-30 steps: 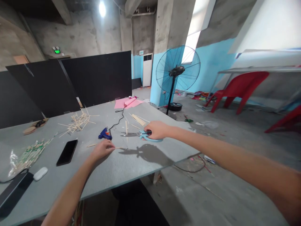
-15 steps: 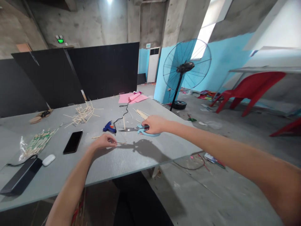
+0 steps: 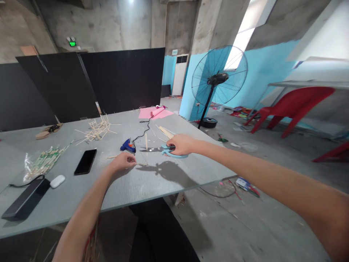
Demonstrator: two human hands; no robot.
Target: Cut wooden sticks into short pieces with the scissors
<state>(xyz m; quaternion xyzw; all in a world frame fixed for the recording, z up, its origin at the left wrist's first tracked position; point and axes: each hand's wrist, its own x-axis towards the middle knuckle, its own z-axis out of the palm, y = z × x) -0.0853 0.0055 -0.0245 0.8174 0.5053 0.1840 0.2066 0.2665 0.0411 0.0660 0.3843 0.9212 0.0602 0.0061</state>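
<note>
My left hand (image 3: 124, 161) is closed in a pinch on a thin wooden stick (image 3: 142, 164) low over the grey table (image 3: 128, 193). To its right, my right hand (image 3: 181, 145) grips the light blue handles of a pair of scissors (image 3: 156, 149), whose blades point left. Just behind the blades another short stick (image 3: 146, 141) stands near upright. A blue glue gun (image 3: 128, 146) lies left of the scissor tips, its black cord running back. Beyond my right hand is a small pile of loose sticks (image 3: 165, 132).
Further left are a black phone (image 3: 85, 162), a bag of sticks (image 3: 46, 162), a white case (image 3: 57, 181) and a black box (image 3: 26, 199). A tangled stick structure (image 3: 97, 130) and pink sheets (image 3: 154, 112) sit at the back. A fan (image 3: 218, 78) stands beyond the table.
The view has shifted slightly, so the scene sits a little further right. Both hands keep their holds on the stick and scissors, with little visible movement.
</note>
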